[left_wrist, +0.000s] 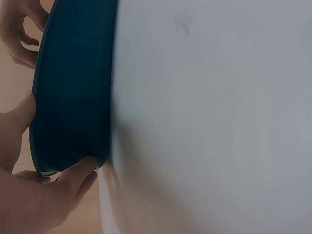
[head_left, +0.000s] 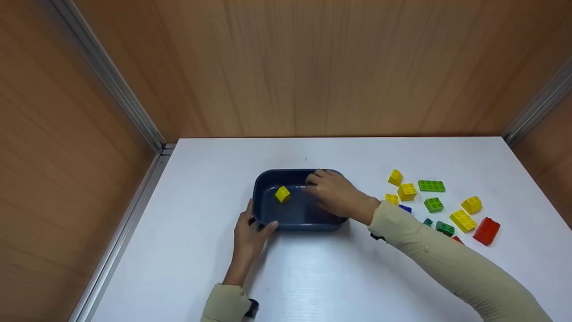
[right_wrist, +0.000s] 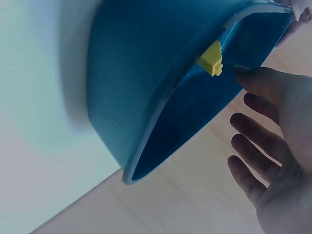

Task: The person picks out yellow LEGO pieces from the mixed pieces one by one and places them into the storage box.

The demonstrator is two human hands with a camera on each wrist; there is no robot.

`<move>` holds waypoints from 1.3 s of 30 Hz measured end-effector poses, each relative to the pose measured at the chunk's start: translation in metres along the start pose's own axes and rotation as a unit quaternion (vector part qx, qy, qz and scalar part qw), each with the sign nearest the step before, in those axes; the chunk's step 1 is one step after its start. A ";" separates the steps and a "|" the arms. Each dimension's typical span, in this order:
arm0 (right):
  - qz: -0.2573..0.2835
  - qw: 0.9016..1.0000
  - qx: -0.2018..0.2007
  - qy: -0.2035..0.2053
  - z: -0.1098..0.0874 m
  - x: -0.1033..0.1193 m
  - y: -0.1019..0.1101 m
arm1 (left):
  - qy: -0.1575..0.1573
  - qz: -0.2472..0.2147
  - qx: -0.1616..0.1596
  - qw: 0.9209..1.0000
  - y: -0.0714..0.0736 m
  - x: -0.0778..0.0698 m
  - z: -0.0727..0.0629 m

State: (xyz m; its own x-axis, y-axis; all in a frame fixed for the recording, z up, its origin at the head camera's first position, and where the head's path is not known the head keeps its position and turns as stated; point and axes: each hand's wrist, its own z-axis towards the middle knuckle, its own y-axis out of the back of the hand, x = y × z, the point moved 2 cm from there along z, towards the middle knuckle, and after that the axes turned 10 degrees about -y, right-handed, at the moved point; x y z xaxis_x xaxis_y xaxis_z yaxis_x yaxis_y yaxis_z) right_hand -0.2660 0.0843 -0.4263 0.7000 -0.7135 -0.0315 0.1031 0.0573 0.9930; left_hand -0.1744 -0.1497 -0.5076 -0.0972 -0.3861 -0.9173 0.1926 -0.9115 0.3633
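Observation:
A dark blue plastic tub point(head_left: 308, 227) stands on the white table, with one yellow toy brick point(head_left: 282, 194) lying inside it. My left hand point(head_left: 248, 237) grips the tub's near left corner, the thumb at the front rim and the fingers along the left side. In the left wrist view that hand point(left_wrist: 46, 195) wraps the tub's end point(left_wrist: 73, 97). Over the right half of the tub is my right hand point(head_left: 335, 192). The right wrist view shows this hand point(right_wrist: 273, 131) with loosely bent fingers and nothing held, its thumb near the yellow brick point(right_wrist: 212, 59).
Several toy bricks lie spread on the table point(head_left: 178, 214) at the right: yellow bricks point(head_left: 407, 192), green bricks point(head_left: 431, 186) and a red brick point(head_left: 486, 231). My right sleeve point(head_left: 447, 259) partly covers some of them. A wooden panel point(head_left: 313, 67) rises behind the table.

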 end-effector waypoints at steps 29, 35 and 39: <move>0.057 0.995 -0.009 -0.082 -0.047 -0.044 0.009 | 0.000 -0.005 -0.003 1.000 0.001 0.001 -0.002; 0.060 0.993 -0.002 -0.106 -0.058 -0.058 0.007 | 0.000 -0.005 -0.006 1.000 0.001 0.001 -0.002; 0.059 0.991 -0.002 -0.118 -0.066 -0.068 0.002 | 0.001 -0.003 -0.005 1.000 0.001 0.001 -0.002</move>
State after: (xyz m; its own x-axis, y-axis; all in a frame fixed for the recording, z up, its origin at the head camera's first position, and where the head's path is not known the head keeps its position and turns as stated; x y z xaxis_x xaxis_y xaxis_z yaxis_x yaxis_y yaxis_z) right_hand -0.2666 0.1795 -0.4293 0.5222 -0.8454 0.1125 0.0339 0.1524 0.9877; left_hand -0.1724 -0.1505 -0.5091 -0.0966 -0.3812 -0.9194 0.2019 -0.9121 0.3569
